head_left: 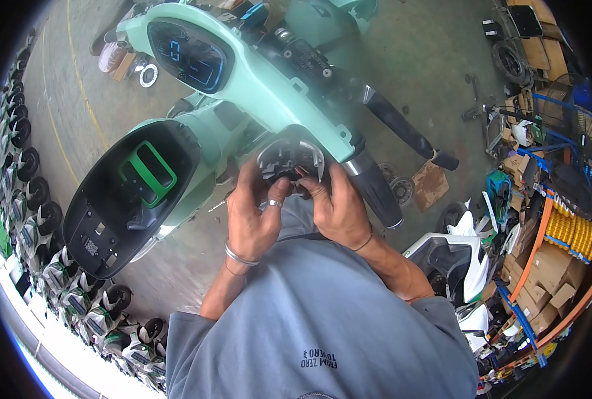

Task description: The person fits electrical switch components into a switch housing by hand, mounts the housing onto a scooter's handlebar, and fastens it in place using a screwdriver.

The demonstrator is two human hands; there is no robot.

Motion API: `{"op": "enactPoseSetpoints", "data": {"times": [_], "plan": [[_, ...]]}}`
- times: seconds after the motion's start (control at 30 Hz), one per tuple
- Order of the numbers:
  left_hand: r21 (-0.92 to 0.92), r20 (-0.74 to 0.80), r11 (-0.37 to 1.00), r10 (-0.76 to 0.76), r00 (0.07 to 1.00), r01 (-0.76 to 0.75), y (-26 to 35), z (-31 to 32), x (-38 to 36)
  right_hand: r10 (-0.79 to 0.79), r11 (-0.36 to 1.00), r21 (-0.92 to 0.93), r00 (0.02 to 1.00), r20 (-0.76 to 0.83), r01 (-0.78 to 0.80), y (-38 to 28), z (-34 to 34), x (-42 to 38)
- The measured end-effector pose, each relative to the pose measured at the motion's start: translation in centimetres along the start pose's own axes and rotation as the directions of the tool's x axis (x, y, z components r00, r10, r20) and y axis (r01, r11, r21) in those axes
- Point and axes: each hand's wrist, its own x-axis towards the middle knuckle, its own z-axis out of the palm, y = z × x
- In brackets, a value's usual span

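Note:
A rounded housing with a pale rim [290, 159] sits between my hands, close under the handlebar cover. Its open side faces me and shows dark inner parts and some thin wires. My left hand [254, 214], with a ring on it and a bangle at the wrist, grips the housing's left side, thumb at its lower edge. From the right, my right hand [339, 207] holds the same housing, thumb and finger pinched near the wires. Above is the mint-green handlebar cover [262, 93] with a lit display [191, 56].
A black handlebar grip [376, 189] reaches down beside my right hand. To the left lies the scooter's seat base with a green-framed opening [151, 174]. Rows of scooters [39, 186] line the far left. Shelving, cartons [542, 279] and white body panels [465, 266] fill the right.

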Motion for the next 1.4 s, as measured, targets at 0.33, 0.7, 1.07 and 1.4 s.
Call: {"op": "enactPoseSetpoints", "data": {"times": [0.33, 0.7, 1.07, 1.4], "plan": [[0.018, 0.138, 0.998, 0.063, 0.988, -0.067, 0.5, -1.4, 1.6, 0.215, 0.964, 0.148, 0.975, 0.055, -0.221, 0.3, 0.2, -0.4], [-0.139, 0.296, 0.988, -0.028, 0.955, 0.073, -1.0, -0.8, 3.8, 0.280, 0.783, 0.589, 0.959, -0.046, -0.200, 0.2, 0.8, -0.5], [-0.194, 0.303, 0.980, 0.019, 0.953, 0.042, -0.4, 0.2, 2.5, 0.309, 0.713, 0.687, 0.943, -0.127, -0.141, 0.7, 1.1, -2.3], [0.053, 0.245, 0.987, 0.133, 0.960, -0.151, 0.1, 0.4, 1.9, 0.346, 0.706, 0.700, 0.915, -0.207, -0.109, 0.8, 1.8, -1.7]]}}
